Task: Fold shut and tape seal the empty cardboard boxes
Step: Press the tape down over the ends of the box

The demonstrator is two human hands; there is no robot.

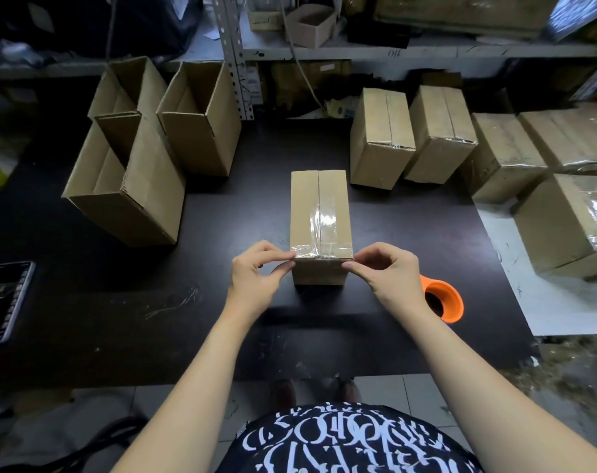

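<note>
On dark table (222, 302): sealed boxes (379, 138) far right, open boxes (201, 131) far left. At centre, box (319, 206), flaps shut, tape (321, 220) along the seam. At its near top corners, left hand (256, 278) and right hand (382, 271), each pinching the box. Near right, orange tape roll (444, 298); near left, phone (3, 298).

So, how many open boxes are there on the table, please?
3, all left: near open box, far open box behind it, middle open box; none seems hidden.
</note>
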